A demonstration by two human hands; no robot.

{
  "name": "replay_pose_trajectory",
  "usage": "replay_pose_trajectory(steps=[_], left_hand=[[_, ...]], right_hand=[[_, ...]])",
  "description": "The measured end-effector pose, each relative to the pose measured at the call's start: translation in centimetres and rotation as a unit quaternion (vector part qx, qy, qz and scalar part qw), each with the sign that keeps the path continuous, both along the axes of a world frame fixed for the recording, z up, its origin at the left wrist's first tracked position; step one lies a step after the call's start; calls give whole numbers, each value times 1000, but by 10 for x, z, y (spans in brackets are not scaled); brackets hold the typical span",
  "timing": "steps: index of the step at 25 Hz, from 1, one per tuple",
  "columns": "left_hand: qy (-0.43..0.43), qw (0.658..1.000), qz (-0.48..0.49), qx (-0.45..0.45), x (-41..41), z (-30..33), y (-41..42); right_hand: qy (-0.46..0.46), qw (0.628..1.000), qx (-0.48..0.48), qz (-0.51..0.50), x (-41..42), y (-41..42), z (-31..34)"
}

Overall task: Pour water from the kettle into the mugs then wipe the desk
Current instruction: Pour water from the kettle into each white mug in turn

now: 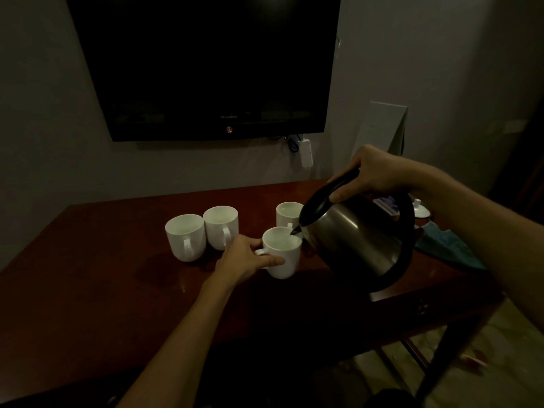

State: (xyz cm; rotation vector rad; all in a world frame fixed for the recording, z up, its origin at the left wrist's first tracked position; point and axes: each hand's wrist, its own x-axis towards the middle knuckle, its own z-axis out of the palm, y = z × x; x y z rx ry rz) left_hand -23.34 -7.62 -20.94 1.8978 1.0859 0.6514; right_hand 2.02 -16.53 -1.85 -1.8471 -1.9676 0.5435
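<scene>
Forearms reach in over the dark wooden surface (88,290); pouring is under way into the front mug (284,254).

Taking the front mug as landmark and going left to right: two white mugs (185,237) (220,226) stand touching, left of it and a little behind; whether they hold water cannot be told; the left hand (244,259) curls round the front mug's handle, thumb laid on its side; behind it a fourth mug (288,213) seems filled; the kettle (353,234) tilts just right of it, spout over the rim, the right hand (371,175) wrapped round its black handle; farther right lies a teal cloth (447,245), untouched; judging so, pouring is partly done, wiping is not begun.
</scene>
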Motion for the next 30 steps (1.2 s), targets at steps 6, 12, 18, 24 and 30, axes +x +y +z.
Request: replay_pose_trajectory(steps=[6,12,18,24,30], left_hand=[[-7,1000,3,-1,-1,-2,1],[-3,1000,5,6,-1,-3,3],[-8,1000,5,5,-1,-4,4],[-7,1000,3,3,-1,-6,6],[2,1000,7,3,-1,-8,8]], right_hand=[[-3,1000,2,15,-1,0,1],[-3,1000,-2,16,-1,2,1],[-8,1000,1,20,-2,3,2],[-15,1000,-2,21,-2,5,2],[-16,1000,-4,19,-2,4,2]])
